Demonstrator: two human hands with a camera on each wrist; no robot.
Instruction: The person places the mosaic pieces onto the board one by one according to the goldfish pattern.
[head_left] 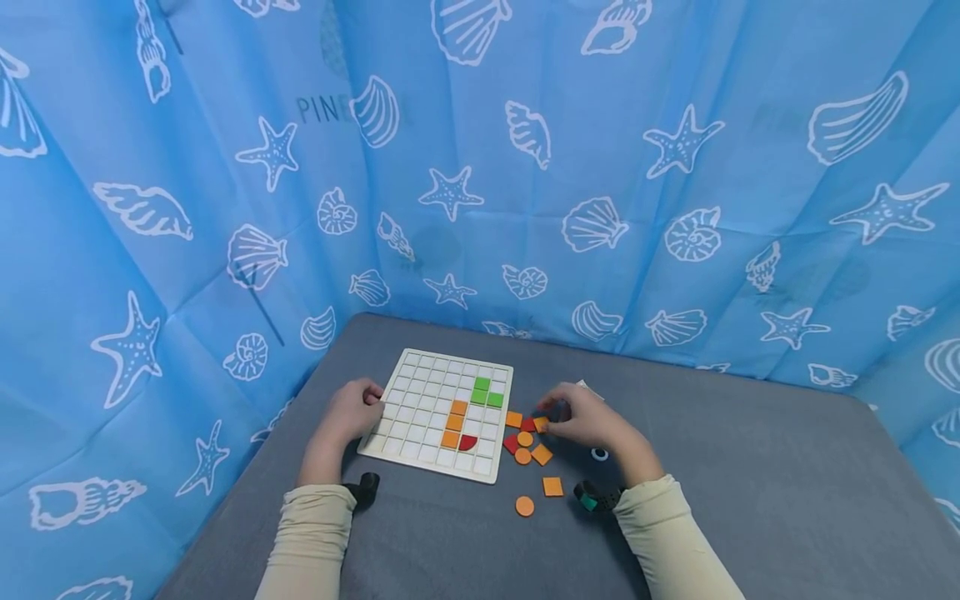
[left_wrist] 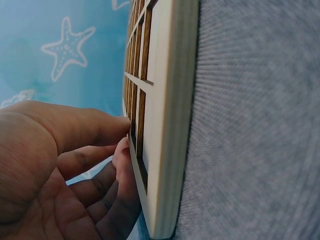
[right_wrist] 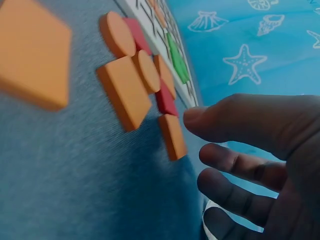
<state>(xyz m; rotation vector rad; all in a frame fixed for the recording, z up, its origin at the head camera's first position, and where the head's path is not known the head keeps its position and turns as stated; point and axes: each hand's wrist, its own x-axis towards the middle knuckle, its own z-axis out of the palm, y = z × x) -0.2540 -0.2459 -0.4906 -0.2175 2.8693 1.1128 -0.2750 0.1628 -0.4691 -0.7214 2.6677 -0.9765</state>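
My left hand is at the left edge of a pale wooden grid board. In the left wrist view its thumb and curled fingers grip that edge. Orange squares make a column on the board, beside a red quarter-circle and green tiles. Right of the board my right hand hovers over loose tiles. Its thumb and fingers are apart, close to an orange square tile, with nothing held between them.
Loose orange discs, orange squares and red pieces lie beside the board. Nearer to me are an orange square and an orange disc. A blue shell-patterned curtain hangs behind the grey table.
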